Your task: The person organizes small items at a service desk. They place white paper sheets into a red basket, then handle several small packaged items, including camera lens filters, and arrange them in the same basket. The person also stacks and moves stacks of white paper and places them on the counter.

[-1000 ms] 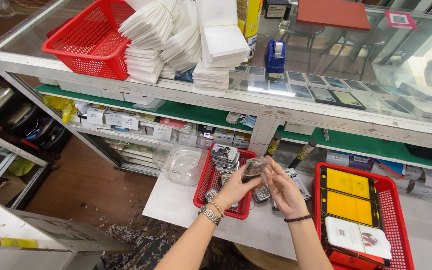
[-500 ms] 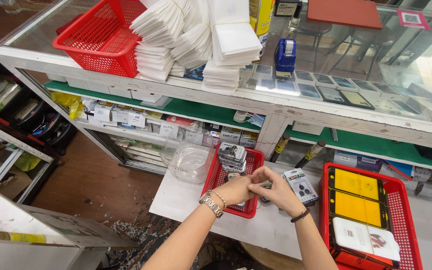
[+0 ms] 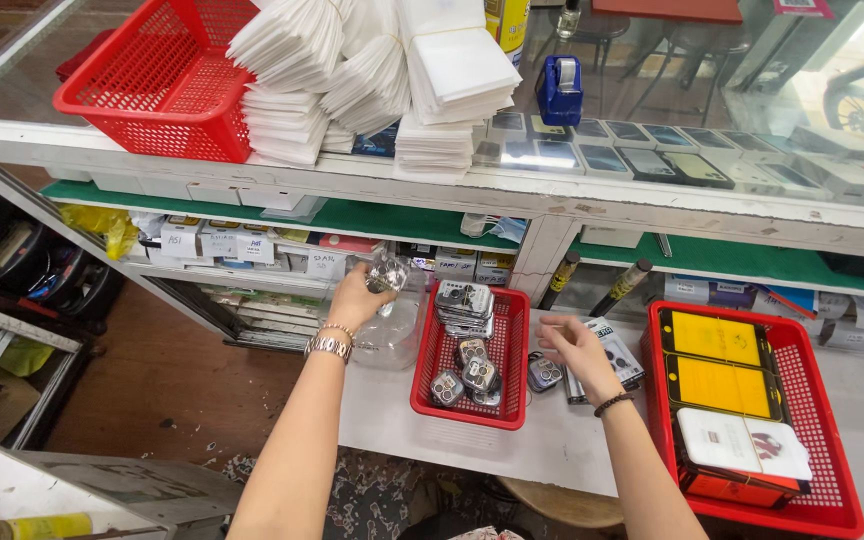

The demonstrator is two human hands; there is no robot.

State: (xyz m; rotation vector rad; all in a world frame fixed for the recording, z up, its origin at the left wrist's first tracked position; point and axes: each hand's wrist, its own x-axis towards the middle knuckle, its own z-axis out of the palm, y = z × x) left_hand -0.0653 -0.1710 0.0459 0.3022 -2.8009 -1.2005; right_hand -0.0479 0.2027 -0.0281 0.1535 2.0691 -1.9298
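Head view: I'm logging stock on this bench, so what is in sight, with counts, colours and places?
small basket: one, red, middle of white table, holding small clear packs
large basket: one, red, right, holding yellow flat packs
empty basket: one, red, on glass counter, left
white envelope stacks: several, counter top
tape dispenser: one, blue, counter
clear tub: one, table's left end
left hand: fingers hold a clear pack above the tub
right hand: resting beside a small pack
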